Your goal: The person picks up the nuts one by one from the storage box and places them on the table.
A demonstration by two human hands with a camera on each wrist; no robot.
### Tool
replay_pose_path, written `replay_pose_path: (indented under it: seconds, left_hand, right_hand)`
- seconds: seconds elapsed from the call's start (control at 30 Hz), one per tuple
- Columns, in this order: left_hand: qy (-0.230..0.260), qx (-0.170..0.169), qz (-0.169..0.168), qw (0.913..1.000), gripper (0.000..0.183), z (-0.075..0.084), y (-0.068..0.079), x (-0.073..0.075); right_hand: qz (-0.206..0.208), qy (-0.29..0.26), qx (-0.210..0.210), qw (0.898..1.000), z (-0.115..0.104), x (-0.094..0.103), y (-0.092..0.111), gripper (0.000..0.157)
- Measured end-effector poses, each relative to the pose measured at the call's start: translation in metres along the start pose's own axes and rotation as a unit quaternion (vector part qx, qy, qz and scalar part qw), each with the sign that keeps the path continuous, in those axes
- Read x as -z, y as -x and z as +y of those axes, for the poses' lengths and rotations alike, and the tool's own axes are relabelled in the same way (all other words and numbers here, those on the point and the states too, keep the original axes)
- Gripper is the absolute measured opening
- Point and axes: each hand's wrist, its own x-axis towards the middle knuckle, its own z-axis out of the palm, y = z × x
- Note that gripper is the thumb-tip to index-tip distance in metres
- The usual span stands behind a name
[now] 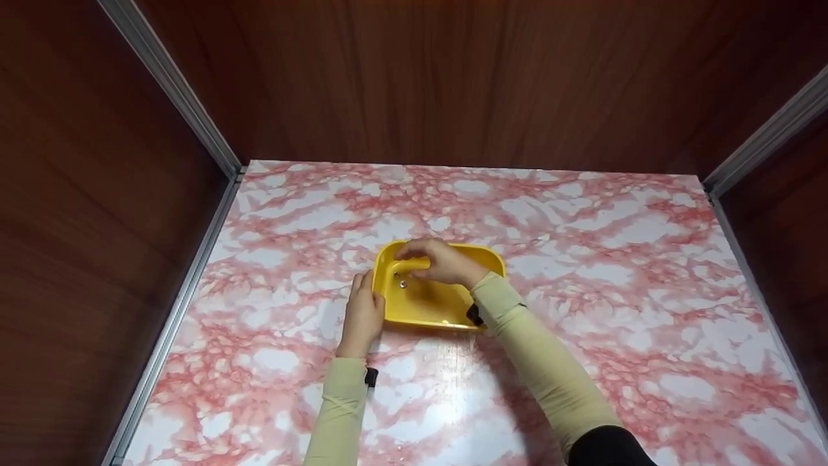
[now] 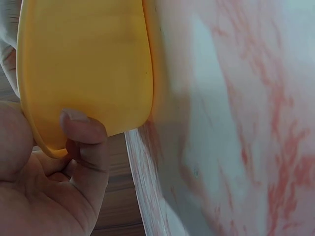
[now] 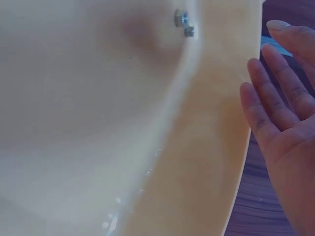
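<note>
Yellow tray [image 1: 427,309] gripped at rim by left hand [image 1: 362,313]; two nuts [image 3: 181,18] left ungrasped inside; nothing held by right hand [image 1: 442,261], fingers parted.

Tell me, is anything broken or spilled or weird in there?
Nothing stands out. The yellow bin looks whole, with no crack or spill I can see. Two small metal pieces lie inside it, near its left end, and the left hand holds that end.
</note>
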Motion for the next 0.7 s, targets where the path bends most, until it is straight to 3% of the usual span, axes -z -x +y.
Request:
replay_pose_path:
  seconds: [0.3, 0.37, 0.53, 0.7]
  left_hand:
    - [-0.006, 0.002, -0.003, 1.0000, 0.044, 0.000, -0.001, 0.000]
    - [-0.006, -0.001, 0.000, 1.0000, 0.044, -0.001, 0.000, 0.000]
    - [-0.007, -0.003, 0.002, 1.0000, 0.044, -0.001, -0.001, -0.001]
    - [-0.007, -0.005, 0.006, 0.9999, 0.044, -0.001, 0.000, -0.001]
  right_hand:
    - [-0.023, -0.055, 0.015, 0.998, 0.008, -0.008, -0.004, 0.033]
    - [-0.026, -0.060, 0.013, 0.998, -0.001, -0.008, -0.003, 0.033]
    - [-0.028, -0.059, 0.003, 0.998, -0.002, -0.012, -0.004, 0.033]
    - [-0.030, -0.045, -0.003, 0.999, 0.013, -0.016, -0.008, 0.032]
